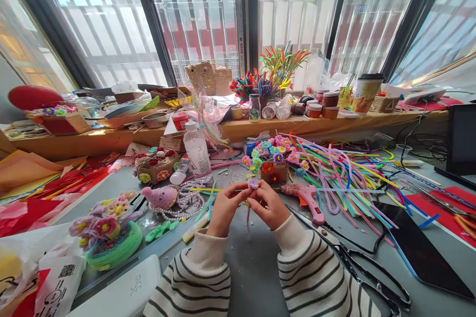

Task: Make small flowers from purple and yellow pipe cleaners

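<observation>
Between my fingertips is a small lilac pipe-cleaner flower (253, 184), with a thin stem hanging below it. My left hand (227, 205) pinches it from the left, its fingers closed. From the other side my right hand (270, 203) grips it with thumb and forefinger. Just behind the hands stands a twine-wrapped basket (273, 172) full of colourful pipe-cleaner flowers. A pink glue gun (307, 198) lies to the right of my right hand. Large black-handled scissors (347, 252) rest by my right sleeve.
Loose pipe cleaners (345, 178) spread over the right side. A black phone (424, 250) lies at right. Left are a water bottle (197, 151), pearl strings (191, 200), a green flower pot (115, 247) and a white box (122, 290). Jars (330, 100) line the sill.
</observation>
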The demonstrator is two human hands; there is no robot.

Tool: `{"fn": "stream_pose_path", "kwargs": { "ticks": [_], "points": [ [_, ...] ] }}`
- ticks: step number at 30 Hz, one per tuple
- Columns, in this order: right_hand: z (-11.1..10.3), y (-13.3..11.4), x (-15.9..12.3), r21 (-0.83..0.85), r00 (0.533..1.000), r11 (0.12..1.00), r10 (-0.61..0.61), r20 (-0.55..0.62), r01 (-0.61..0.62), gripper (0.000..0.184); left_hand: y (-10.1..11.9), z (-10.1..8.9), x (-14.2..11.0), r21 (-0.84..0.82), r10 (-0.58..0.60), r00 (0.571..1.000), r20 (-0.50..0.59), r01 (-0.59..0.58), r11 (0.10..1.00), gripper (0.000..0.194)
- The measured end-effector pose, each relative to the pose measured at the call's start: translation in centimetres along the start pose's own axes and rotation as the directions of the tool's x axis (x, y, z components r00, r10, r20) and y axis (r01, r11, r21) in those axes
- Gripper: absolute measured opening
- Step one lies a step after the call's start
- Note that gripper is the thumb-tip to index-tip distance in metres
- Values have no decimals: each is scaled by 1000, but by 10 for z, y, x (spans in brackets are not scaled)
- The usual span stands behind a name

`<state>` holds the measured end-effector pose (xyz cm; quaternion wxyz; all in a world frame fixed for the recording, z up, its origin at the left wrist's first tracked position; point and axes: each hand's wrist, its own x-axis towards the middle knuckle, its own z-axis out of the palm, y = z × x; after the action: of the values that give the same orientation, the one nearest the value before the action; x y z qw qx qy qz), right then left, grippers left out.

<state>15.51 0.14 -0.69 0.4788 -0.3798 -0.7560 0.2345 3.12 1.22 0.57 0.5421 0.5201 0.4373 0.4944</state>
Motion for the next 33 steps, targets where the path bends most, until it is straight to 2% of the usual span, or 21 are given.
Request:
{"fn": "stream_pose_path", "kwargs": {
  "ticks": [5, 10, 12, 15, 18, 21, 27, 33],
  "points": [
    [-5, -2, -1, -1, 999, 1000, 20, 33, -20, 12, -4, -1, 2, 110, 125, 992, 36, -128, 986, 24],
    [-6, -4, -1, 21, 998, 999, 23, 55, -24, 11, -4, 0, 2, 183, 212, 977, -9, -207, 961, 20],
    [-7, -4, -1, 64, 1000, 998, 27, -7, -26, 14, -3, 1, 2, 158, 237, 971, -29, -230, 960, 19],
    [-10, -2, 0, 116, 985, 992, 62, -163, -43, 16, 1, 3, -1, 96, 264, 963, -57, -258, 961, 19],
    [-12, 1, 0, 131, 944, 990, 92, -316, -53, 16, 6, 6, -4, 111, 307, 950, -60, -299, 948, 17],
    [-13, 3, 1, 90, 904, 995, 73, -421, -39, 15, 8, 7, -7, 187, 313, 950, -14, -305, 934, 16],
    [-10, 2, 1, -71, 888, 997, -48, -458, 18, 13, 5, 6, -8, 359, 349, 935, 62, -347, 866, 17],
    [-8, 3, 1, -177, 886, 984, -81, -457, -1, 12, 4, 8, -7, 414, 393, 915, 89, -393, 821, 19]
  ]
}}
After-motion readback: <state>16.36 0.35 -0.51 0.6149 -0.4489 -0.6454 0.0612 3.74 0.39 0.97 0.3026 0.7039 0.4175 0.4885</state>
